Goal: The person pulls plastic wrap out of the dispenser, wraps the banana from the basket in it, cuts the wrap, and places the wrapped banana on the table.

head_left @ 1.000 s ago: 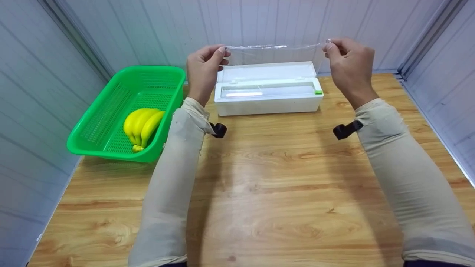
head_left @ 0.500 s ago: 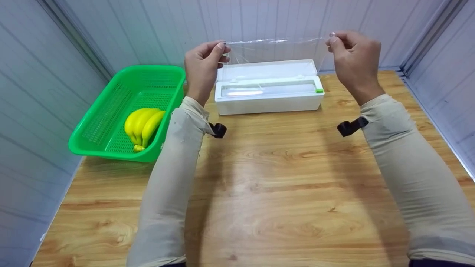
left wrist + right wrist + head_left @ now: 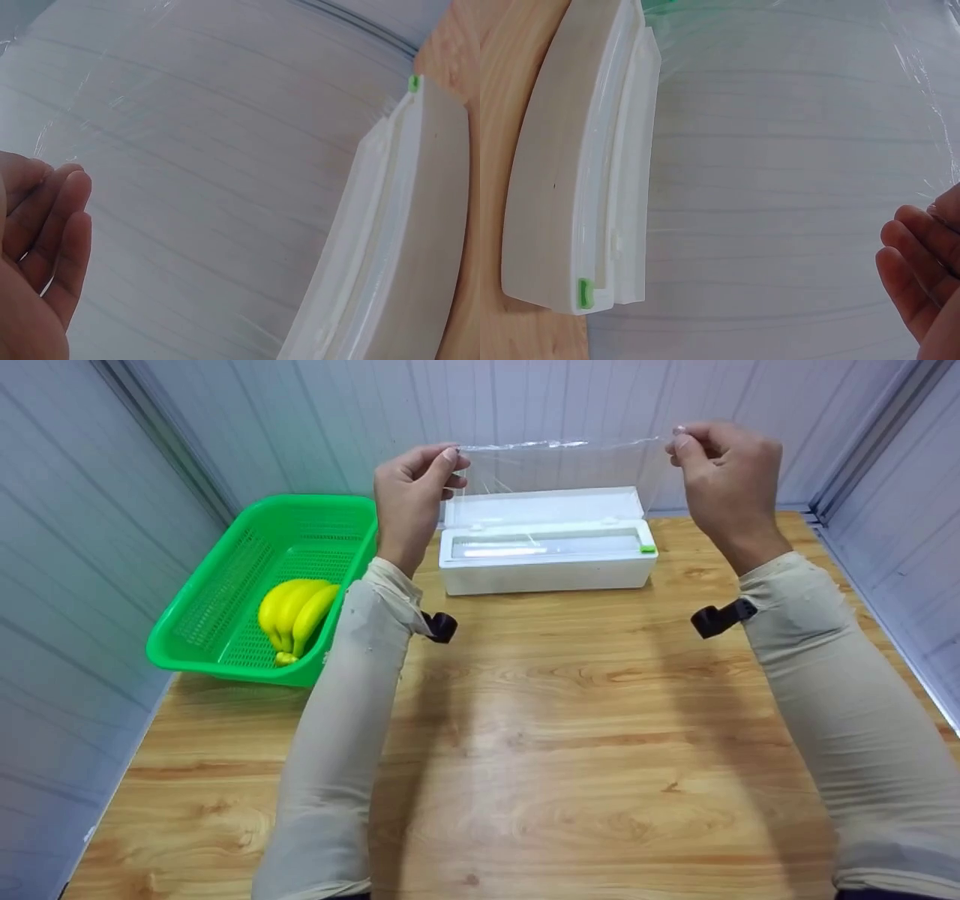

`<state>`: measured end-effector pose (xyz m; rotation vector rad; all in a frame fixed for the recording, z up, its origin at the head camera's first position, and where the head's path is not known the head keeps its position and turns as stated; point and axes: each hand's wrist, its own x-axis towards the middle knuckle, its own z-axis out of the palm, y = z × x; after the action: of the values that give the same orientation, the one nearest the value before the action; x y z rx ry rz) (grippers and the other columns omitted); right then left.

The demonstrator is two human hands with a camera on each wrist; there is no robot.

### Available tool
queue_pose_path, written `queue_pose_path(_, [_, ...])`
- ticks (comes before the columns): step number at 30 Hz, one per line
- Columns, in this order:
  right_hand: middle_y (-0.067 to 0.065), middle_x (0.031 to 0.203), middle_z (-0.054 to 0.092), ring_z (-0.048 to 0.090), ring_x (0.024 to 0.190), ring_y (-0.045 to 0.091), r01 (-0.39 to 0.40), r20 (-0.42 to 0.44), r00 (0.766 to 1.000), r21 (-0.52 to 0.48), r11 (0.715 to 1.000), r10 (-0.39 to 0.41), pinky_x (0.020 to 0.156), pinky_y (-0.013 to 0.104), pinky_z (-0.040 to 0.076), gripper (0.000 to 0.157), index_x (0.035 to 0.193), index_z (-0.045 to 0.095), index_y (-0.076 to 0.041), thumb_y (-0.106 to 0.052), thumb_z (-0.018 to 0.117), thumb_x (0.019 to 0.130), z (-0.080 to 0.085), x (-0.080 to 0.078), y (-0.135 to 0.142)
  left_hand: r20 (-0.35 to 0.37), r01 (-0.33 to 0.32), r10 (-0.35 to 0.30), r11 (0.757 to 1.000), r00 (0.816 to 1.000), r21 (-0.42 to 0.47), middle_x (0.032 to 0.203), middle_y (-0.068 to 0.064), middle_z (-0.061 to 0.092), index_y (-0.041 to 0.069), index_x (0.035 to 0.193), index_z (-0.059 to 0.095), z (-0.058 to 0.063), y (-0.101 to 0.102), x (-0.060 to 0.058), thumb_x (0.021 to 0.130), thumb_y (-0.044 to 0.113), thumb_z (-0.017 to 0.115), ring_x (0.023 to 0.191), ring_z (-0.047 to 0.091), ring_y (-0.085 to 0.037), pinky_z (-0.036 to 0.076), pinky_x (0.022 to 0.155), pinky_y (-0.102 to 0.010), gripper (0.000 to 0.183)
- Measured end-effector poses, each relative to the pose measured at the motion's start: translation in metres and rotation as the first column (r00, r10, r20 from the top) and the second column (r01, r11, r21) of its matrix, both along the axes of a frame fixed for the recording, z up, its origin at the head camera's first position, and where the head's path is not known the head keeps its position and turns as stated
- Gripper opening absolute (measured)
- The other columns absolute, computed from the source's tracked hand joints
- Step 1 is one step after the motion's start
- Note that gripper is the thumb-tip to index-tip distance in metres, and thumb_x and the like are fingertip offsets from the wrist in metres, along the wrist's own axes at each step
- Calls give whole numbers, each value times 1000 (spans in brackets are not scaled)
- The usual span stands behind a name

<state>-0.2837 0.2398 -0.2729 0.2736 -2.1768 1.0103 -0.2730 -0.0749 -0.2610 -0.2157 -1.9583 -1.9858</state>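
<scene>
Between the two raised hands stretches a clear sheet of plastic wrap (image 3: 555,465), its top edge bunched and shiny. My left hand (image 3: 411,502) pinches its left corner between thumb and forefinger, while my right hand (image 3: 731,484) pinches the right corner. Below the sheet a white wrap dispenser box (image 3: 547,577) rests on the table with its lid (image 3: 544,506) tilted back, and a green slide cutter (image 3: 647,549) sits at its right end. In both wrist views the film spans from the box (image 3: 427,225) up to the fingertips (image 3: 900,232).
To the left stands a green plastic basket (image 3: 202,585) holding a bunch of yellow bananas (image 3: 292,615). The wood-grain table (image 3: 540,735) meets pale panelled walls (image 3: 540,397) at the back and both sides.
The right hand has moved up and outward to the right, drawing the wrap wider and higher. My left hand has risen slightly. Box, basket and bananas keep their places; the view shifts a little.
</scene>
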Motion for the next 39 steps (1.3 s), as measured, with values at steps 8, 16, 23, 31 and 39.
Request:
queue_pose_path(8, [-1, 89, 68, 58, 76, 4, -7, -59, 998, 45, 999, 10, 65, 16, 42, 25, 99, 70, -17, -33, 51, 92, 3, 3, -3, -47, 9, -8, 1000, 999, 24, 90, -11, 66, 5, 95, 69, 2, -5, 5, 87, 12, 61, 81, 60, -27, 49, 75, -31, 13])
queue_pose_path(16, [-2, 87, 68, 60, 74, 4, -34, -91, 995, 20, 999, 36, 65, 17, 45, 24, 97, 70, -16, -32, 53, 91, 8, 8, -5, -104, 19, -14, 999, 994, 46, 88, -14, 65, 2, 95, 69, 6, -9, 7, 85, 10, 63, 79, 61, -29, 50, 74, -32, 14])
queue_pose_path(23, [-2, 85, 68, 59, 72, 5, -32, -102, 994, 4, 999, 33, 64, 17, 44, 23, 95, 71, -15, -31, 55, 90, 13, 11, -7, -152, 26, -21, 999, 988, 31, 88, -15, 64, 0, 96, 68, 7, -10, 9, 86, 10, 63, 78, 60, -29, 50, 75, -34, 15])
queue_pose_path(31, [-3, 86, 68, 59, 73, 5, -22, -104, 994, 0, 1000, 22, 64, 17, 43, 22, 96, 70, -17, -30, 54, 91, 15, 11, -7, -173, 27, -21, 999, 985, 28, 87, -15, 64, 0, 95, 68, 10, -11, 11, 86, 9, 63, 78, 60, -29, 50, 73, -32, 14])
queue_pose_path(39, [-1, 86, 68, 58, 73, 6, -17, -101, 995, -20, 1000, 14, 61, 17, 40, 21, 95, 70, -15, -27, 54, 91, 21, 16, -9, -178, 25, -22, 1000, 984, 11, 88, -14, 64, 1, 95, 68, 15, -8, 14, 87, 10, 61, 78, 60, -28, 50, 75, -34, 13])
